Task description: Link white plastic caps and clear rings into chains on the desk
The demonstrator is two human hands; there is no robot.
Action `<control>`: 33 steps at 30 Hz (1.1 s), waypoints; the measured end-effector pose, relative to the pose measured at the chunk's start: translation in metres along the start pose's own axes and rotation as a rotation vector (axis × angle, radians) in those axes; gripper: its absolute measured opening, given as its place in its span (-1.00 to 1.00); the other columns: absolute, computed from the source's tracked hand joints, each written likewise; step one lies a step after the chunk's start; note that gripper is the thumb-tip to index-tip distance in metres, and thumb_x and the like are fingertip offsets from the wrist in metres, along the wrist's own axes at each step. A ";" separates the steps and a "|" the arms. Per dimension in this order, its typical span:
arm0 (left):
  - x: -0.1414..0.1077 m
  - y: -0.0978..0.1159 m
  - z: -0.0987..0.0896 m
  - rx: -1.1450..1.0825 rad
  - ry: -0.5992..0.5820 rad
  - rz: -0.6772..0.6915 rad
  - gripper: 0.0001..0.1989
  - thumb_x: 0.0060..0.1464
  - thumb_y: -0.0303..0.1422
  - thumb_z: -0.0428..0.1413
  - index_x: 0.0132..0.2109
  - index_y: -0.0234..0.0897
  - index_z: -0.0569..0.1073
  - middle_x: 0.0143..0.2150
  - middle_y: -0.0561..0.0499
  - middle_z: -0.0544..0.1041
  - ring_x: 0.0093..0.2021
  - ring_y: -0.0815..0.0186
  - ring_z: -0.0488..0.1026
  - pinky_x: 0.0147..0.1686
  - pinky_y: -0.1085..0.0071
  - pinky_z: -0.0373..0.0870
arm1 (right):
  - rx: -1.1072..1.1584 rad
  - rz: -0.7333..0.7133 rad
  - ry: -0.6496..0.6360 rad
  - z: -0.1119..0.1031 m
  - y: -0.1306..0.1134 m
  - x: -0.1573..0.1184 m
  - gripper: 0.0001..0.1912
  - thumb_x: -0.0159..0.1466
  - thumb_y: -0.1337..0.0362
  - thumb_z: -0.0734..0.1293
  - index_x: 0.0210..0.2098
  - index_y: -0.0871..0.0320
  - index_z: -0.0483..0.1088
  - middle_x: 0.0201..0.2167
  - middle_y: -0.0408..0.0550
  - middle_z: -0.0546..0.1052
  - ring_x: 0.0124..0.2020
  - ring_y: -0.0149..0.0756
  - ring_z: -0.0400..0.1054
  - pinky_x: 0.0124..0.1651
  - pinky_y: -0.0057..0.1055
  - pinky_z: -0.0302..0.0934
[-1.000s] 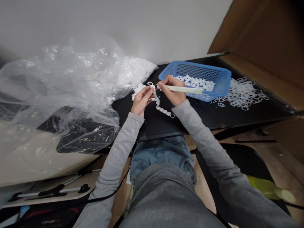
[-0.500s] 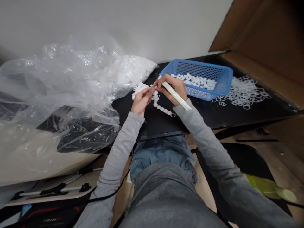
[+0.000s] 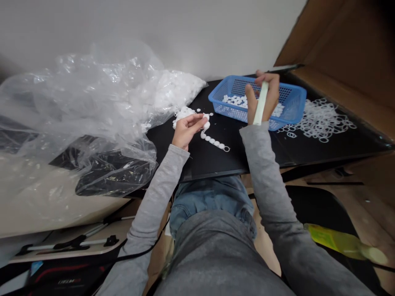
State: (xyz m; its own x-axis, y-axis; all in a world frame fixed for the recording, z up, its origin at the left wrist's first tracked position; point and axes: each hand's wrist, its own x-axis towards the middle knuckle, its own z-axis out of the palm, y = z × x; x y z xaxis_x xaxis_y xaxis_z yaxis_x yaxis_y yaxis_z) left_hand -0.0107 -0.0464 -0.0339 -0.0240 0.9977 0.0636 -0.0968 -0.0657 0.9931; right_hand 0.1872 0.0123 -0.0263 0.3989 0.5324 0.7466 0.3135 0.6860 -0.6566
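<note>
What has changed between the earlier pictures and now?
The right hand moved away from the left hand, forward over the blue basket, still gripping the pale stick, now upright. The left hand still holds the white chain; the loose rings stayed in place.

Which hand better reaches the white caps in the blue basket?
Probably right: the right hand is over the blue plastic mesh basket, though holding a pale green strip; the left hand holds a white plastic chain further off.

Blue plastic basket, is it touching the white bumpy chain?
Apart. The head view shows a strip of black tabletop between the blue plastic basket and the white bumpy chain of little round pieces.
</note>
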 end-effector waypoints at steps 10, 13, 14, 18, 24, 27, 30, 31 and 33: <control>0.003 0.001 -0.002 -0.016 0.118 0.063 -0.73 -0.10 -0.25 0.34 -0.24 -0.27 0.57 -0.37 0.03 0.59 -0.38 0.45 0.51 -0.38 0.56 0.38 | 0.595 0.606 -0.429 0.024 -0.027 -0.016 -0.72 0.25 0.06 0.38 -0.37 0.11 0.28 -0.48 -0.15 0.57 -0.45 -0.42 0.48 -0.31 -0.47 0.40; 0.005 -0.001 -0.003 -0.017 0.137 0.084 -0.72 -0.09 -0.23 0.33 -0.22 -0.26 0.57 -0.37 0.03 0.59 -0.38 0.44 0.50 -0.38 0.55 0.38 | 0.519 0.606 -0.503 0.024 -0.032 -0.025 -0.68 0.14 0.12 0.49 -0.46 0.12 0.29 -0.51 -0.19 0.54 -0.45 -0.41 0.50 -0.36 -0.48 0.44; 0.006 -0.002 -0.004 -0.018 0.138 0.089 -0.71 -0.09 -0.23 0.33 -0.21 -0.26 0.57 -0.37 0.02 0.59 -0.37 0.43 0.51 -0.37 0.54 0.39 | 0.506 0.594 -0.500 0.023 -0.034 -0.027 -0.66 0.11 0.13 0.51 -0.48 0.11 0.27 -0.52 -0.21 0.53 -0.44 -0.40 0.50 -0.36 -0.49 0.45; 0.007 -0.005 -0.005 -0.015 0.129 0.108 -0.70 -0.10 -0.21 0.34 -0.21 -0.26 0.57 -0.35 0.00 0.60 -0.35 0.40 0.52 -0.32 0.50 0.42 | 0.500 0.544 -0.548 0.022 -0.039 -0.031 -0.62 0.09 0.11 0.52 -0.51 0.12 0.25 -0.48 -0.20 0.54 -0.37 -0.36 0.54 -0.34 -0.46 0.49; 0.007 -0.004 -0.005 -0.006 0.130 0.126 -0.71 -0.07 -0.22 0.33 -0.20 -0.27 0.57 -0.36 0.01 0.59 -0.33 0.39 0.52 -0.29 0.49 0.43 | 0.512 0.577 -0.601 0.019 -0.042 -0.029 -0.61 0.14 0.06 0.48 -0.47 0.12 0.21 -0.50 -0.21 0.50 -0.36 -0.32 0.57 -0.33 -0.46 0.49; 0.006 -0.002 -0.004 -0.014 0.143 0.122 -0.72 -0.07 -0.23 0.33 -0.20 -0.26 0.57 -0.35 0.01 0.59 -0.33 0.40 0.52 -0.27 0.49 0.43 | 0.523 0.582 -0.624 0.018 -0.043 -0.029 -0.60 0.16 0.05 0.46 -0.45 0.11 0.19 -0.48 -0.20 0.50 -0.34 -0.29 0.57 -0.33 -0.44 0.49; 0.005 -0.001 -0.003 -0.025 0.152 0.110 -0.73 -0.06 -0.24 0.33 -0.20 -0.26 0.57 -0.36 0.02 0.59 -0.34 0.42 0.51 -0.28 0.50 0.43 | 0.533 0.580 -0.648 0.017 -0.043 -0.028 -0.59 0.16 0.06 0.47 -0.44 0.11 0.17 -0.47 -0.20 0.48 -0.31 -0.26 0.58 -0.30 -0.42 0.50; 0.005 -0.001 -0.003 -0.029 0.156 0.107 -0.73 -0.06 -0.25 0.33 -0.20 -0.26 0.57 -0.36 0.02 0.59 -0.34 0.42 0.51 -0.28 0.51 0.42 | 0.534 0.580 -0.652 0.017 -0.042 -0.027 -0.59 0.16 0.06 0.47 -0.44 0.11 0.17 -0.47 -0.20 0.47 -0.31 -0.25 0.58 -0.29 -0.41 0.50; 0.004 0.000 -0.003 -0.034 0.164 0.107 -0.74 -0.06 -0.26 0.33 -0.21 -0.25 0.58 -0.36 0.02 0.59 -0.33 0.41 0.52 -0.28 0.51 0.43 | 0.533 0.588 -0.665 0.016 -0.042 -0.026 -0.59 0.17 0.07 0.47 -0.45 0.10 0.17 -0.48 -0.22 0.45 -0.28 -0.24 0.58 -0.28 -0.40 0.51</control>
State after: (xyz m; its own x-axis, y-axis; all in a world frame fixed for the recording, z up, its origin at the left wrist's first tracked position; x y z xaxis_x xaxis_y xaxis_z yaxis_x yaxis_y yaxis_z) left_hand -0.0135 -0.0426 -0.0337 -0.1973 0.9690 0.1490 -0.1181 -0.1744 0.9776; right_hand 0.1501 -0.0226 -0.0164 -0.2419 0.9095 0.3381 -0.2642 0.2736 -0.9249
